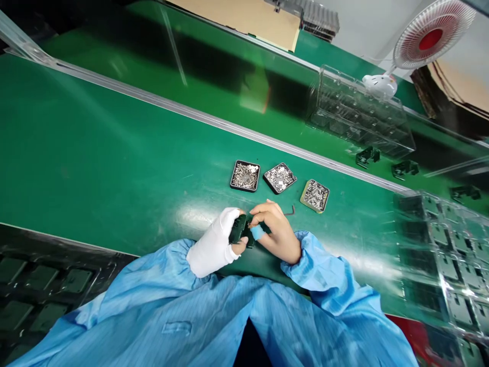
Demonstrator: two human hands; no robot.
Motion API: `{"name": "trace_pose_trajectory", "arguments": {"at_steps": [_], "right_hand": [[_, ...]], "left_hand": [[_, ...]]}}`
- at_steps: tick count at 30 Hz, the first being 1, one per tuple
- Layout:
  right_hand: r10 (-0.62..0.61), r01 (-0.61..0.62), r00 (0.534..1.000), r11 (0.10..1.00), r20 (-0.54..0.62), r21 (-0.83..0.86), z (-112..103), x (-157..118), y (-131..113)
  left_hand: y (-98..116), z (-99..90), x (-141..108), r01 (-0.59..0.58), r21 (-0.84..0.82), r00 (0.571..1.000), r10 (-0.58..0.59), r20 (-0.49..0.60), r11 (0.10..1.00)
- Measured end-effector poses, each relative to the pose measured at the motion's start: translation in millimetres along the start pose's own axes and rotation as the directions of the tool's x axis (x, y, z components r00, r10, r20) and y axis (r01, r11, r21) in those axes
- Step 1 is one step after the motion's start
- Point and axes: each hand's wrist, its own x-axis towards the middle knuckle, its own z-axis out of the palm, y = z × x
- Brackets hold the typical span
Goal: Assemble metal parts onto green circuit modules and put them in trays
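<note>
- One green part [237,229] sits half hidden.
- Left hand [216,239] grips it; right hand's [278,233] fingers curl beside it, pinch unclear.
- Right edge cuts off clear tray [443,265].

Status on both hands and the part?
Left hand, white-gloved: gripping dark green part. Right hand: fingers at its side, hold unclear. Three trays of small metal pieces just beyond, not blocking.

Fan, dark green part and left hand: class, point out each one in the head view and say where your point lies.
fan [431,39]: head view, on its red centre
dark green part [237,228]: head view, on its broad face
left hand [219,237]: head view, on its white covering
</note>
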Motion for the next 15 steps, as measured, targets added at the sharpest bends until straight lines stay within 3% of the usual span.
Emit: {"name": "trace_pose_trajectory", "arguments": {"at_steps": [5, 12, 15], "right_hand": [[0.000, 0.001, 1.000, 0.999, 0.007, -0.039, 2.3, 0.4, -0.5], [0.088, -0.089, 0.996, 0.996, -0.019, -0.033, 4.8, -2.3, -4.5], [0.077, -0.077, 0.997, 0.997, -0.020, -0.003, 5.1, -1.4, -3.9]], "left_hand": [[0.4, 0.0, -0.1, -0.046, 0.080, 0.999, 0.047, -0.004, 0.996], [-1.5, 3.2, -1.1, -0.133, 0.246, 0.987, 0.152, -0.060, 0.960], [0.2, 1.8, -1.2, -0.146, 0.202, 0.987, 0.156, -0.037, 0.969]]}}
